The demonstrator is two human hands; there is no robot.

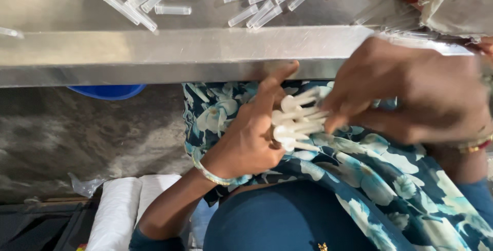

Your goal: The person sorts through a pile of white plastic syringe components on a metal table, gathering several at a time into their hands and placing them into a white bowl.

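Blue floral cloth (359,174) fills the lower right of the frame, draped over the lap of a person seated at a steel table (154,50). At centre frame, the left hand (251,133) is clenched around a bundle of white plastic plungers (298,120), their flat round ends fanned toward the camera. The right hand (411,91) curls over the bundle's far ends, fingers pinched narrow on the stems. Loose clear plastic tubes (267,4) lie scattered across the tabletop along the upper edge. With the bundle held below the table edge and over the lap, a loosened grip would likely spill plungers into the cloth or onto the grey floor (77,133) at left, near a blue tub (108,91).
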